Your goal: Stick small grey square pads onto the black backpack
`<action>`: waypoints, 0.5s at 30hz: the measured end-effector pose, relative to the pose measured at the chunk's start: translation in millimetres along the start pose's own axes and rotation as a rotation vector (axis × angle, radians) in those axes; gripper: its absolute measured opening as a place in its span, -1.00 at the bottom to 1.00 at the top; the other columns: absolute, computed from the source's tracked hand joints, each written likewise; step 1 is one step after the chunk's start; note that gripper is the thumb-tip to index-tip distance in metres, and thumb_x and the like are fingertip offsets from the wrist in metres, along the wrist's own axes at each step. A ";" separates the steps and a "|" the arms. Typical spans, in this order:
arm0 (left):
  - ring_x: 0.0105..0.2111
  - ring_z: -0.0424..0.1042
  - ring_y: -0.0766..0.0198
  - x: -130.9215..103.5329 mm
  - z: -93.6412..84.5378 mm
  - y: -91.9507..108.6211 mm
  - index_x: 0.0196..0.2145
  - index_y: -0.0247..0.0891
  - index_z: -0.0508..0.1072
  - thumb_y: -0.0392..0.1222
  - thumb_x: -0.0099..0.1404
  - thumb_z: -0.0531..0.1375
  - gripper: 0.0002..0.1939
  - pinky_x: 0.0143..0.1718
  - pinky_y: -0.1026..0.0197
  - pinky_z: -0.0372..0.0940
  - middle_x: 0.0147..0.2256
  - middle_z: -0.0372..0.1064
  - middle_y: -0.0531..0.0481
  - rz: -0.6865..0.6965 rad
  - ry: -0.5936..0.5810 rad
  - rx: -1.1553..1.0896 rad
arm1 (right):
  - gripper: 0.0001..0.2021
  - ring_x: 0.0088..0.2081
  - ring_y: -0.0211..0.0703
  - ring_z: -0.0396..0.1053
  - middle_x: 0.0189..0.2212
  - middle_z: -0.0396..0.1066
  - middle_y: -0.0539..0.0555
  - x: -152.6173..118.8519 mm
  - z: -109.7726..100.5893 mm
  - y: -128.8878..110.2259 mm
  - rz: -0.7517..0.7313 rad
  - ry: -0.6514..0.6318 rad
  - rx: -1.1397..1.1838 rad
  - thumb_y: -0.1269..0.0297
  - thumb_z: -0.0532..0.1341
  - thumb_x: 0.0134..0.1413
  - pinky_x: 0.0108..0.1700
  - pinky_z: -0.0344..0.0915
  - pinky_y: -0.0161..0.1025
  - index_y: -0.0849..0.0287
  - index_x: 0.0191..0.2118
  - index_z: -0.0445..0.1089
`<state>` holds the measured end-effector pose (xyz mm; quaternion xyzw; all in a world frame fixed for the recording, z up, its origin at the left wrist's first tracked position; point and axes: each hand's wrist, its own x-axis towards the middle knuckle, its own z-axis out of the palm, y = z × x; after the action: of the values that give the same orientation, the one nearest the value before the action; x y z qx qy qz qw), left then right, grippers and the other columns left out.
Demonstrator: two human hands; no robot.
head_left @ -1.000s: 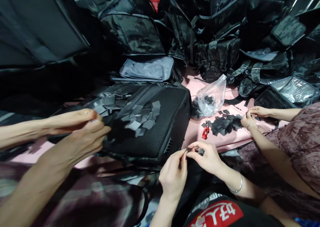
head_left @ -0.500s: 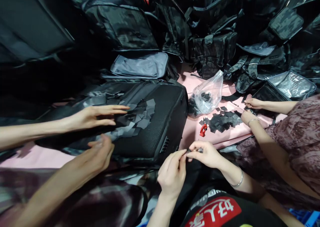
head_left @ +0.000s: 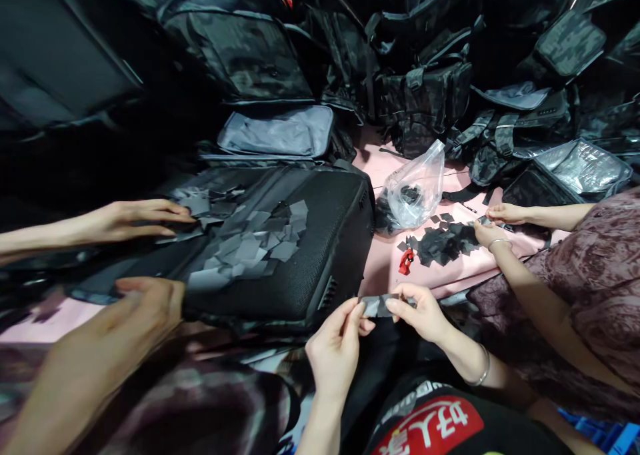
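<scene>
Between my two hands, a small dark grey square-cut piece (head_left: 376,305) is stretched out flat, with a slight sheen. My left hand (head_left: 334,348) is closed, pinching its left end between thumb and finger. At the other end, my right hand (head_left: 416,310), bangle on its wrist, pinches too. Beyond them a heap of similar dark pieces (head_left: 440,243) lies on the pink surface (head_left: 385,261), and a small red-handled tool (head_left: 406,260) rests beside it.
Grey pieces (head_left: 250,248) spread over a black padded bag (head_left: 325,241) at left, where a co-worker's hands (head_left: 145,218) reach. Another co-worker's hands (head_left: 493,225) work at right. A clear plastic bag (head_left: 417,188) and camouflage bags (head_left: 425,105) stand behind.
My hands have moved slightly apart, and the grey piece now shows stretched between them. The left co-worker's hands have drawn back leftward, uncovering more pieces.
</scene>
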<state>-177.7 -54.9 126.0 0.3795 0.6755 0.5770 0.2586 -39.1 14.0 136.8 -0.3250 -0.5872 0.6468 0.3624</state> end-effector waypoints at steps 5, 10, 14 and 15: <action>-0.67 0.33 0.35 -11.3 -0.1 7.2 -0.28 -0.30 0.46 -0.07 0.22 0.12 -0.75 -0.57 0.32 0.29 -0.64 0.36 0.09 0.045 0.126 0.083 | -0.72 -0.67 -0.41 0.02 -0.68 0.18 -0.11 -2.2 4.7 2.4 0.087 -0.034 0.062 0.07 0.20 0.00 -0.60 -0.02 -0.39 0.22 -0.44 0.28; -0.67 0.30 0.38 -20.5 -4.3 12.7 -0.39 -0.24 0.44 -0.15 0.21 0.12 -0.85 -0.55 0.35 0.21 -0.65 0.32 0.11 0.191 0.206 0.367 | -0.79 -0.58 -0.38 0.10 -0.65 0.20 -0.08 -9.9 11.6 0.7 0.023 -0.006 -0.061 0.19 0.20 0.00 -0.52 0.06 -0.38 0.24 -0.48 0.31; -0.74 0.17 0.40 -18.4 -22.8 7.8 -0.54 -0.22 0.30 -0.15 0.25 0.07 -0.78 -0.67 0.37 0.10 -0.73 0.16 0.17 0.032 0.185 0.227 | -0.80 -0.67 -0.42 -0.02 -0.69 0.10 -0.13 -13.4 -0.5 -0.3 0.098 -0.014 0.057 0.16 0.18 0.00 -0.61 -0.04 -0.40 0.21 -0.45 0.28; -0.75 0.14 0.41 -17.6 -29.9 4.8 -0.57 -0.22 0.25 -0.13 0.26 0.06 -0.74 -0.69 0.37 0.07 -0.74 0.12 0.18 -0.020 0.209 0.146 | -0.79 -0.69 -0.43 -0.07 -0.71 0.04 -0.15 -13.0 -6.5 -0.8 0.123 0.005 0.113 0.14 0.17 0.01 -0.64 -0.10 -0.41 0.20 -0.44 0.27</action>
<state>-190.1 -86.3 135.1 0.3285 0.7428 0.5599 0.1639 -26.7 6.4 136.8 -0.3412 -0.5279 0.6990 0.3412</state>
